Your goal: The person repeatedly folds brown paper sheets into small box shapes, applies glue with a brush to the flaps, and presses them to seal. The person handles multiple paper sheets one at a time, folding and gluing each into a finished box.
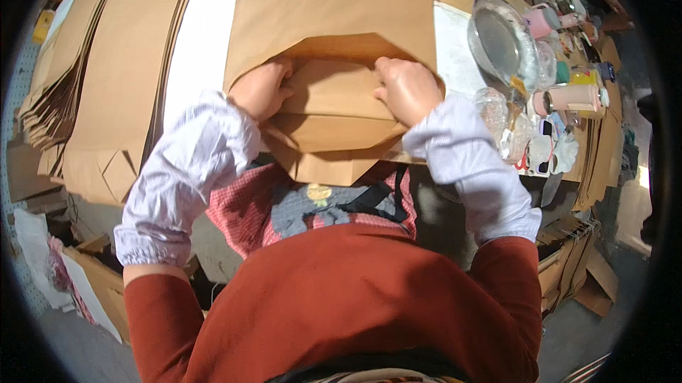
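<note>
A large brown paper bag [334,7] lies flat on the table, its open bottom end toward me with folded flaps [334,110]. My left hand [261,88] presses on the left side of the folded bottom, fingers curled onto the paper. On the right side, my right hand [406,88] does the same, knuckles bent against the fold edge. Both forearms wear pale sleeve covers over red sleeves.
Stacks of flat brown paper bags [106,63] lie to the left. At the right sit a round metal dish [501,42], clear plastic cups [491,106], pink containers [568,97] and small clutter. Cardboard pieces [92,276] lie on the floor below.
</note>
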